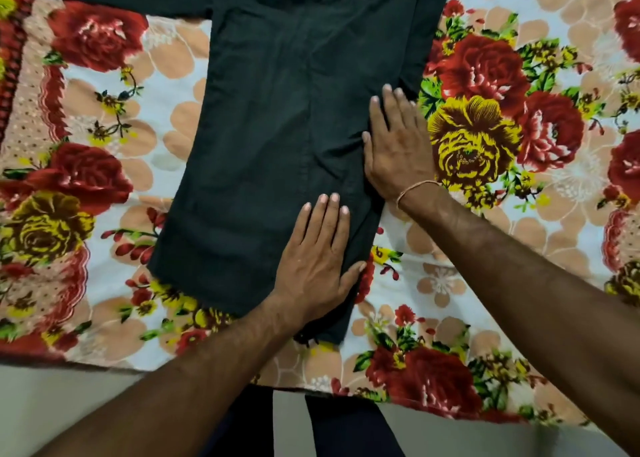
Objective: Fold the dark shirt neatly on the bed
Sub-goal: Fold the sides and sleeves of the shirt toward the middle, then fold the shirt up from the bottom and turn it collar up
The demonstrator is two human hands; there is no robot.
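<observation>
The dark shirt [263, 117] lies spread flat on the bed, its body running from the top of the view down to a hem near the bed's front edge. One sleeve stretches out to the upper left. My left hand [318, 259] presses flat on the shirt's lower right part, fingers straight, thumb at the right edge. My right hand [398, 145] lies flat along the shirt's right edge, higher up, fingers straight and pointing away from me. A thin thread band circles my right wrist. The right side of the shirt looks folded inward under my hands.
The bed carries a floral sheet [485, 138] with large red and yellow roses on white and peach. Its front edge [450, 418] runs across the bottom, with pale floor below. My dark trouser legs [339, 432] show at the bottom centre.
</observation>
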